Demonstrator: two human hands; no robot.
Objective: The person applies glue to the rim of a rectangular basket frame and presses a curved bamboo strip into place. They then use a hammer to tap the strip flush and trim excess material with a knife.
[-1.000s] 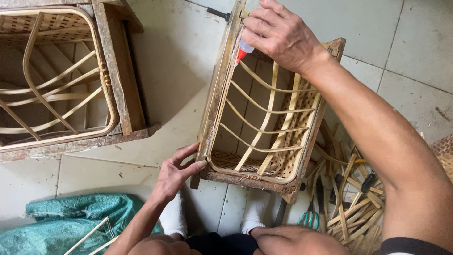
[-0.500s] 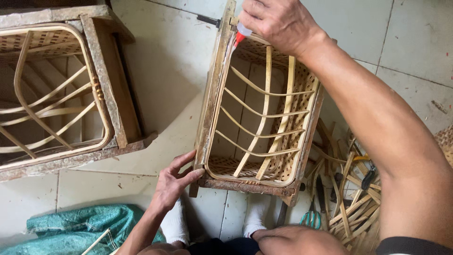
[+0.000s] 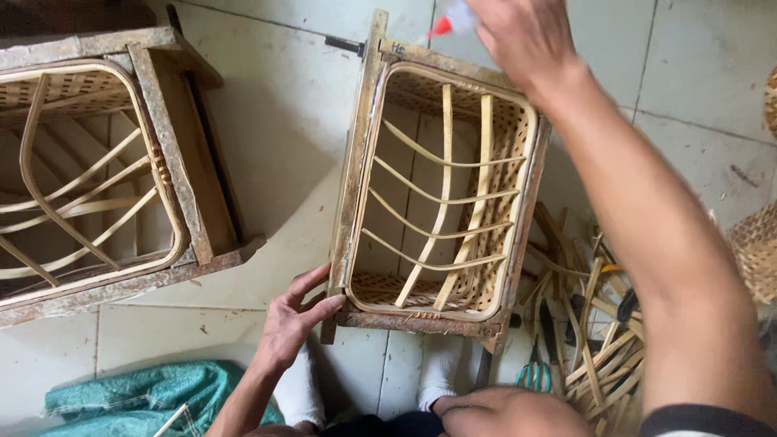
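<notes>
- The left hand [image 3: 295, 320] rests on the near left corner of the wooden frame [image 3: 354, 186], fingers spread and lying flat along the wood, thumb apart from them; it steadies the frame and grips nothing closed.
- The right hand [image 3: 522, 36] is over the frame's far edge, fingers curled together around a small glue bottle [image 3: 453, 20] with a red tip pointing toward the far left corner.
- The frame stands on the tiled floor [image 3: 283, 129], holding a woven bamboo basket [image 3: 441, 202] with bent ribs inside.
- A second frame with basket [image 3: 97, 170] lies to the left, well apart.
- Bamboo strips [image 3: 595, 332] and green-handled scissors [image 3: 530, 374] lie on the floor by the frame's near right corner.
- A green sack [image 3: 137, 400] lies at the floor's near left.
</notes>
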